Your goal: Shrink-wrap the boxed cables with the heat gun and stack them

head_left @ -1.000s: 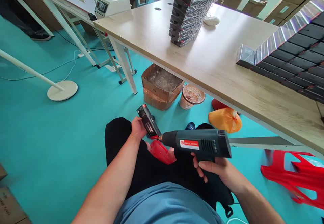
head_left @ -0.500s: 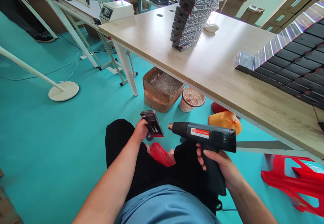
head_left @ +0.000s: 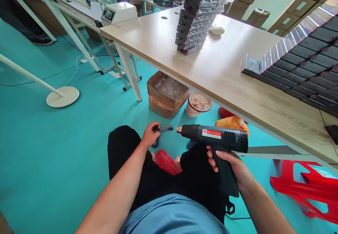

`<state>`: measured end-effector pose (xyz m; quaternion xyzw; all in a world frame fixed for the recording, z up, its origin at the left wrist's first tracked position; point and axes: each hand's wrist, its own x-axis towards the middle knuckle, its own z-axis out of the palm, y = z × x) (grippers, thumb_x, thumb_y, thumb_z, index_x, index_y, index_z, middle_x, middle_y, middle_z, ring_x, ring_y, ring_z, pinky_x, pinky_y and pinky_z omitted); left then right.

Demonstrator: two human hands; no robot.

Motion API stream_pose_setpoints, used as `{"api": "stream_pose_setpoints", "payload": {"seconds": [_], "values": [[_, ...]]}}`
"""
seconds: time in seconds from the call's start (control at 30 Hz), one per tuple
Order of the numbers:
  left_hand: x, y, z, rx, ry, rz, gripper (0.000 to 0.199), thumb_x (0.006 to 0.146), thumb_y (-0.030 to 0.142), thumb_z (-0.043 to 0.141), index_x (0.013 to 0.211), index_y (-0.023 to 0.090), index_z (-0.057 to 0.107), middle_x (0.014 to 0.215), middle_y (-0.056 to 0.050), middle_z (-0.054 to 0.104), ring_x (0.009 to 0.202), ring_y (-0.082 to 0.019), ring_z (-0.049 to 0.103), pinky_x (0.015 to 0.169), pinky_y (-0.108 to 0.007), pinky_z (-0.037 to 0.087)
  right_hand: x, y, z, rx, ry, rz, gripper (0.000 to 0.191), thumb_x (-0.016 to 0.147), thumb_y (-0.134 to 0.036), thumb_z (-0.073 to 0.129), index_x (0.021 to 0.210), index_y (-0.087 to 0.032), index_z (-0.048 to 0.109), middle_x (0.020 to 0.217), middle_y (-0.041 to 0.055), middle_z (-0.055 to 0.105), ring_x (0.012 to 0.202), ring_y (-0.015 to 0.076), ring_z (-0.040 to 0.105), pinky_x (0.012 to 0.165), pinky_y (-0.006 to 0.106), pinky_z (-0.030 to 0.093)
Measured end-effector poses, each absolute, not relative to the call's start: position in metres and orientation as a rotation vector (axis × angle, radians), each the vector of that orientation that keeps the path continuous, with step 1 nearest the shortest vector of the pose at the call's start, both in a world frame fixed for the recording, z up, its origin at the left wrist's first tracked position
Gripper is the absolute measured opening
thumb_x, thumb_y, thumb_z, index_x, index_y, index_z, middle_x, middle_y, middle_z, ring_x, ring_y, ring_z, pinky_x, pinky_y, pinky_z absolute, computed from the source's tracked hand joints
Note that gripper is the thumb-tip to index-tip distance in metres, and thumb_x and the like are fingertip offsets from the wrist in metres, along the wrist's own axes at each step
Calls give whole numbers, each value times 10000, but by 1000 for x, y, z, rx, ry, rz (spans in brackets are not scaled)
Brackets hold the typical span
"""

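My left hand (head_left: 151, 135) grips a small black box (head_left: 166, 127) by its left end, and the box is seen nearly edge-on. Wrapped round the handle of a dark heat gun (head_left: 215, 135) with a red and white label is my right hand (head_left: 227, 160). The gun lies level and its metal nozzle points left, a short gap from the box's right end. On the table (head_left: 158, 36) stands a tall stack of film-wrapped black boxes (head_left: 198, 19), and a long row of stacked black boxes (head_left: 303, 61) fills the right side.
Below the table edge are a carton of clear film (head_left: 167, 96), a patterned bin (head_left: 198, 104) and an orange bag (head_left: 232, 123). A red plastic stool (head_left: 301, 188) is at the right, a round white stand base (head_left: 62, 96) at the left. A person's leg shows top left.
My left hand has turned the box from showing its broad printed face to nearly edge-on. The heat gun has tilted slightly, and its nozzle is now closer to the box.
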<state>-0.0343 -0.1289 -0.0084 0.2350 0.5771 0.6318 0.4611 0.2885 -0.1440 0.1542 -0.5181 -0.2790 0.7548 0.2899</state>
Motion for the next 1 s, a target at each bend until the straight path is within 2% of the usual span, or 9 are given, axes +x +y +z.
{"api": "stream_pose_setpoints", "payload": {"seconds": [0.13,0.2,0.33,0.47,0.63,0.77,0.9,1.0], "values": [[-35,-130,-15,658,1378,1497,407,506,-110,670,728,228,712,1037,-50,717,1154,-261,630,1119,-412,428,271,-142,162,-1335,-975,2046,357,760,-380,851,1025,-159,759,863,72,716,662,181,619,526,283,517],[-34,-129,-15,666,1376,1477,413,507,-120,688,718,234,711,1020,-56,720,1187,-271,616,1117,-407,430,258,-140,166,-1292,-1131,2073,345,767,-389,841,1009,-161,751,847,72,720,667,194,621,528,301,511],[-34,-130,-15,773,1422,1444,414,517,-117,699,733,234,736,1018,-69,723,1205,-270,594,1147,-391,387,241,-129,173,-1349,-1356,1949,321,777,-421,811,950,-161,735,687,34,674,649,201,602,539,318,502],[-37,-131,-23,1023,1498,1408,403,555,-17,722,829,271,786,1072,-76,708,1169,-304,579,1198,-493,317,236,-123,179,-1354,-1432,2024,280,769,-409,795,889,-171,708,624,19,649,603,197,592,524,324,490],[-41,-132,-31,1191,1590,1356,417,598,30,704,913,285,805,1119,-83,695,1135,-304,584,1172,-503,347,232,-123,181,-1381,-1422,1926,293,765,-415,793,905,-174,704,639,15,643,627,200,591,527,322,491],[-41,-132,-34,1203,1583,1388,373,627,60,726,920,278,801,1128,-94,697,1150,-303,576,1160,-498,365,234,-125,178,-1326,-1435,2039,284,774,-410,781,903,-170,700,660,24,659,636,203,603,535,323,492],[-43,-131,-38,1291,1626,1361,379,651,71,672,965,253,782,1160,-87,692,1138,-278,606,1135,-489,401,242,-124,173,-1465,-1422,1840,288,782,-412,778,919,-169,705,664,20,655,654,197,599,552,317,499],[-46,-130,-42,1361,1664,1312,359,680,94,634,989,224,764,1177,-90,687,1109,-258,635,1096,-470,444,244,-127,172,-1432,-1370,1957,287,779,-396,783,942,-169,714,696,25,675,638,189,600,541,311,496]]}}
